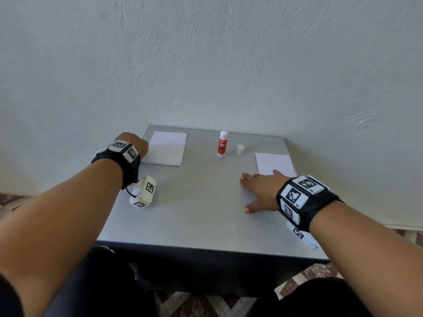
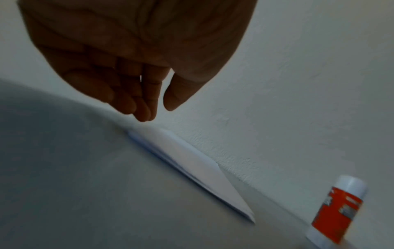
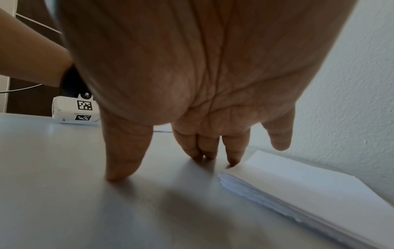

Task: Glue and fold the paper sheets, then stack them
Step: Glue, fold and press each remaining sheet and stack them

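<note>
The folded paper stack [image 1: 166, 148] lies at the table's far left corner, just under and beyond the left hand [image 1: 135, 143], whose straight, loosely gathered fingers [image 2: 136, 104] hover above its near corner and hold nothing. The flat sheet pile [image 1: 274, 164] sits at the right edge, touching the ring fingertip of the right hand [image 1: 258, 191], which is spread open, thumb and fingertips [image 3: 196, 151] pressed on the bare grey table [image 1: 196, 202], also holding nothing. The step in hand looks like fetching the next sheet: best to slide one top sheet off the pile with a fingertip so only one lifts, lay it square in the space between the hands, and hold it flat while gluing. The glue stick [image 1: 222, 144] stands upright and uncapped beyond the right hand, between the two piles, its white cap [image 1: 240, 149] standing just beside it. Its red label reads "GLUE STICK"; smaller print above is too small to read. The wrist units carry black-and-white square markers, no readable words.
</note>
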